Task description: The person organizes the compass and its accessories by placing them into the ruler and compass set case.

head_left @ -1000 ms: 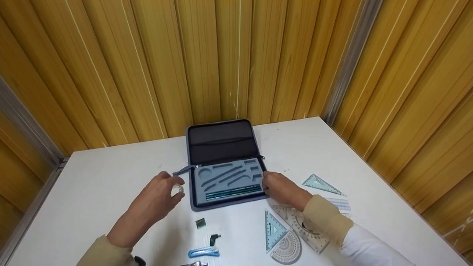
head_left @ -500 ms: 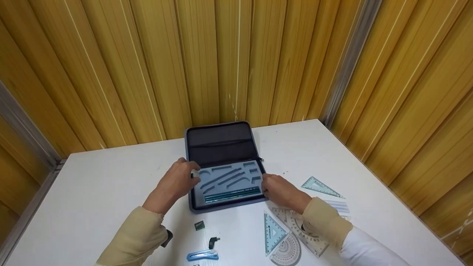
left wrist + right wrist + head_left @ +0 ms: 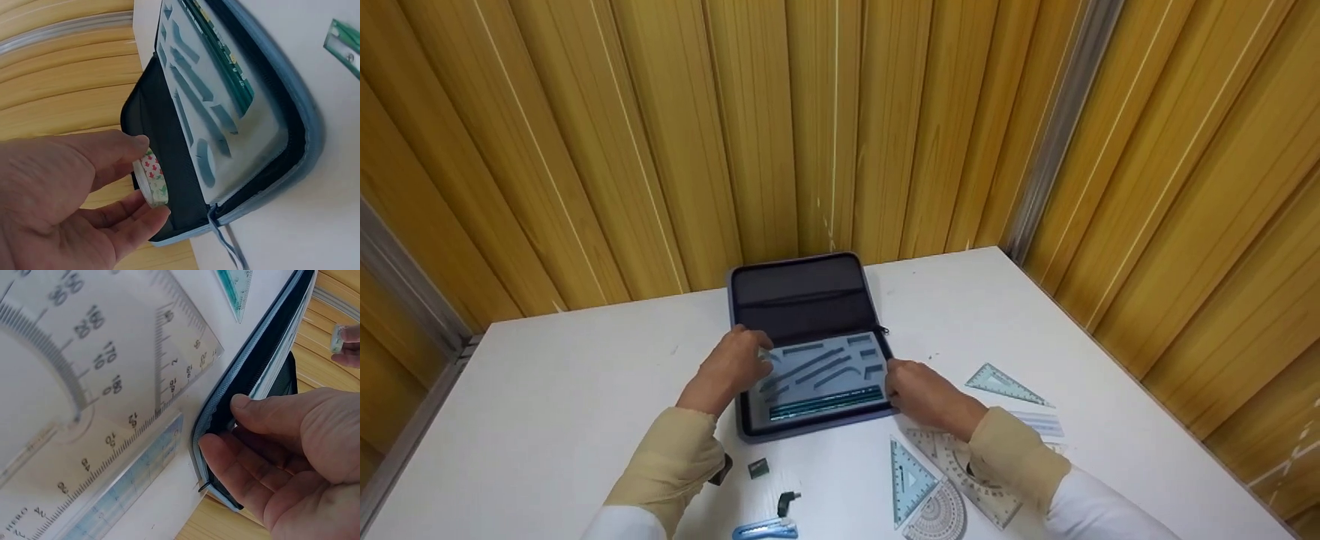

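Observation:
A zip-up stationery case (image 3: 816,428) lies unfolded on the white table. Its pale blue foam insert (image 3: 242,152) has cut-out slots, a round one among them, and green pencils (image 3: 825,405) lie in the front slot. Between thumb and fingers my left hand (image 3: 729,369) pinches a small roll of patterned tape (image 3: 152,174), held above the foam's left side near the round recess. My right hand (image 3: 926,394) grips the case's right edge, thumb on the inner side, fingertips at the zip rim; what lies under the fingers is hidden.
Set squares (image 3: 913,484), a protractor (image 3: 937,514), a clear template (image 3: 994,495) and a ruler (image 3: 1039,424) lie at the right. In front of the case are a green sharpener (image 3: 758,468), a small black piece (image 3: 787,503) and a blue cutter (image 3: 765,529). A ribbed yellow wall stands behind.
My left hand has carried the tape roll rightwards from beside the case to over the foam's left side. The right hand stays at the right edge; the head view has shifted slightly.

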A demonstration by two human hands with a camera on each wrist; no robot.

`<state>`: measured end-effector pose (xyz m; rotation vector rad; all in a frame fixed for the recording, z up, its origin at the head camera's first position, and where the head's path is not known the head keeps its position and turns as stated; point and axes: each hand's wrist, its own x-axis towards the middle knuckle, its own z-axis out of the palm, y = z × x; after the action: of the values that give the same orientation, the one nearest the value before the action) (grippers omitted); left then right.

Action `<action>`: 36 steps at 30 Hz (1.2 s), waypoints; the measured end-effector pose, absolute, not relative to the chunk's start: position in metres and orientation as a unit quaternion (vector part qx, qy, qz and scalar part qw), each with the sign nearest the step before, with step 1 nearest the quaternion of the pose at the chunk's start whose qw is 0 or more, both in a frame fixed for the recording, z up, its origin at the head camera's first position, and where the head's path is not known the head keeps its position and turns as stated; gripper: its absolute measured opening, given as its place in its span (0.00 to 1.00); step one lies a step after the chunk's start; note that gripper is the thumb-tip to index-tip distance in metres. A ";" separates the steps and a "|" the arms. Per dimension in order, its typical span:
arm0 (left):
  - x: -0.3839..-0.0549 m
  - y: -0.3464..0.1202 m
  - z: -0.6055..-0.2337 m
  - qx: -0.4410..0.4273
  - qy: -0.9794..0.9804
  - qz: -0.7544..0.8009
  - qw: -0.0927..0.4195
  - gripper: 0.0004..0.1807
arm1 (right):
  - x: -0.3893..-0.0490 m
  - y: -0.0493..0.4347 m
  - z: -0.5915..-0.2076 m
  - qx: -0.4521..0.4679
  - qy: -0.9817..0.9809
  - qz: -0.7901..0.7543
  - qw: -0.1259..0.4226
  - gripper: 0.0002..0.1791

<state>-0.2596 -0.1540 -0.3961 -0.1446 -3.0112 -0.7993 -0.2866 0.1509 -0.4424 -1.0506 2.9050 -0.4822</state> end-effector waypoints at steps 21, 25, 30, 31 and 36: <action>-0.290 -0.156 -0.434 -0.043 -0.967 -0.251 0.023 0.15 | -0.283 0.149 -0.444 -0.343 0.928 -0.144 0.006 0.11; -0.292 -0.156 -0.438 -0.033 -0.967 -0.254 0.014 0.15 | -0.283 0.149 -0.443 -0.337 0.930 -0.144 0.011 0.11; -0.295 -0.154 -0.439 -0.031 -0.967 -0.253 0.004 0.15 | -0.284 0.149 -0.442 -0.336 0.931 -0.143 0.011 0.11; -0.295 -0.153 -0.439 -0.032 -0.967 -0.253 0.003 0.15 | -0.284 0.150 -0.442 -0.337 0.931 -0.143 0.010 0.11; -0.298 -0.151 -0.440 -0.031 -0.968 -0.248 0.001 0.15 | -0.285 0.151 -0.443 -0.340 0.929 -0.147 0.006 0.12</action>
<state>-0.2979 -0.1513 -0.4405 -0.0969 -3.0391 -0.7799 -0.2849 0.1507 -0.4427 -1.0647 2.9064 -0.4588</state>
